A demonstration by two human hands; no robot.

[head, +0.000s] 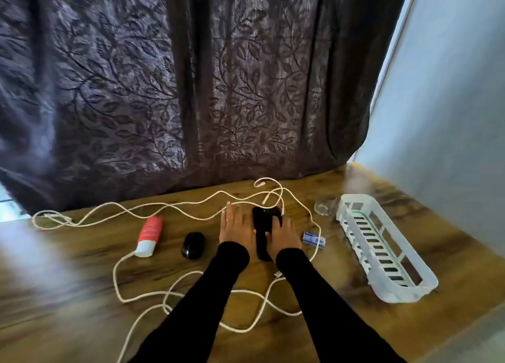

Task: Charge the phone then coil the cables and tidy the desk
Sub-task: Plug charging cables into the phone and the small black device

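Left hand (pixel 235 224): flat on the desk (pixel 341 321), fingers straight, just left of the phone.
Right hand (pixel 281 233): fingers curled over the black phone (pixel 263 223).
Phone: lying mid-desk.
Cables (pixel 142 278): white, uncoiled, looping around both sleeves.
Basket (pixel 382 253): white, far right.

1. The desk (pixel 341 321) shows a wood-grain top with a soft sheen.
2. Behind the desk, the curtain (pixel 164 89) is dark cloth with a woven leaf pattern.
3. On the desk's right, the basket (pixel 382 248) looks like matt white plastic.
4. The mouse (pixel 193 244) is glossy black.
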